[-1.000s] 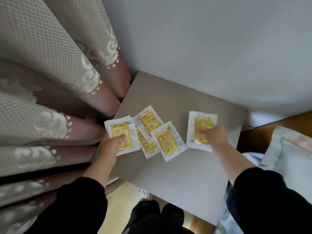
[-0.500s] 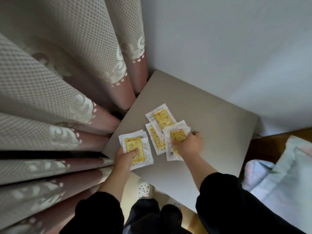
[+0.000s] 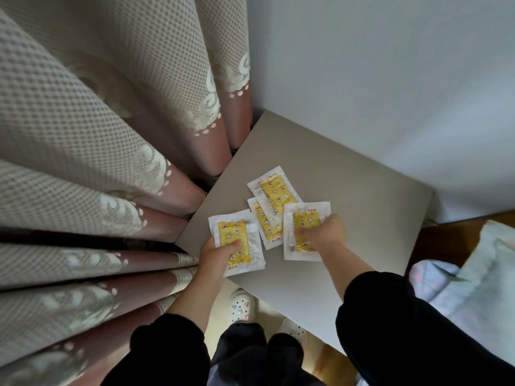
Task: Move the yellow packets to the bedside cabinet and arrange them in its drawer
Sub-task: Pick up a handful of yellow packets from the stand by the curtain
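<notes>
A patterned curtain (image 3: 97, 162) in heavy folds fills the left side, and a plain pale wall (image 3: 376, 79) rises at the far right. Between them stands the bedside cabinet (image 3: 348, 196), its flat grey top showing; no drawer is visible. Pale bedding (image 3: 479, 274) lies at the right edge. Four yellow packets sit over the cabinet's near left part. The far packet (image 3: 274, 190) lies flat, overlapping the second packet (image 3: 263, 221) beneath it. The left hand (image 3: 216, 254) grips the left packet (image 3: 231, 232) at the cabinet's left edge, thumb on top. The right hand (image 3: 326, 232) curls its fingers round the right packet (image 3: 303, 221), which overlaps the two lying ones. A white clog (image 3: 242, 305) shows on the floor below.
</notes>
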{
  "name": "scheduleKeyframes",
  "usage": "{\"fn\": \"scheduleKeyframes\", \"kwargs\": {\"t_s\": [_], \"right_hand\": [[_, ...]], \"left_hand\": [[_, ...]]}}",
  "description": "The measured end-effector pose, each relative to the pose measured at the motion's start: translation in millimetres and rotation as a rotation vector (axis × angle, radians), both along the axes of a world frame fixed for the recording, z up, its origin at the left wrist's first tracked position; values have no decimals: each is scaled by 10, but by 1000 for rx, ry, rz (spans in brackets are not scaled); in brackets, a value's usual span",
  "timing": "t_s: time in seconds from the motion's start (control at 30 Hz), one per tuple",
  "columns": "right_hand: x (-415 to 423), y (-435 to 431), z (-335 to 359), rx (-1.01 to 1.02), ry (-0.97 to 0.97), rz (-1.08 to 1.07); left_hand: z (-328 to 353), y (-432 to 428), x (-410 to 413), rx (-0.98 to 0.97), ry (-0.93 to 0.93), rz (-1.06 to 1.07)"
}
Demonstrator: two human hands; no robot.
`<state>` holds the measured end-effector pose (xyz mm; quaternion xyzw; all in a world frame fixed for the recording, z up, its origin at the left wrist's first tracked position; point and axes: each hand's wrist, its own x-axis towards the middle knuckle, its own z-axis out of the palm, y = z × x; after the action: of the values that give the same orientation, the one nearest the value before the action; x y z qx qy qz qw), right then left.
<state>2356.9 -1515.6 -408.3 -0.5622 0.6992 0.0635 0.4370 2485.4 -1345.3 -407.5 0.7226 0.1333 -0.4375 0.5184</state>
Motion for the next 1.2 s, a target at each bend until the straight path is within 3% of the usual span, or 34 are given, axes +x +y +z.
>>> {"fn": "scheduleKeyframes", "kwargs": {"t_s": [0.27, 0.43, 0.6, 0.73, 0.87, 1.03, 1.2], "right_hand": [[-197, -21, -28, 136, -104, -232], [-320, -92, -22, 134, -83, -168], [-354, -445, 144, 216, -300, -281], [-32, -775, 257, 344, -420, -156], [434, -737, 104, 247, -229, 129], [748, -462, 44, -95, 103, 570], [788, -343, -25, -147, 92, 480]], "left_hand": [[38, -82, -26, 4, 45, -22], [-6, -370, -184, 87, 59, -38], [-87, -596, -262, 119, 29, -6], [-105, -657, -299, 109, -30, 27], [-101, -625, -281, 98, -57, 55], [-94, -497, -221, 88, -19, 100], [-122, -284, -178, 107, -6, 135]]}}
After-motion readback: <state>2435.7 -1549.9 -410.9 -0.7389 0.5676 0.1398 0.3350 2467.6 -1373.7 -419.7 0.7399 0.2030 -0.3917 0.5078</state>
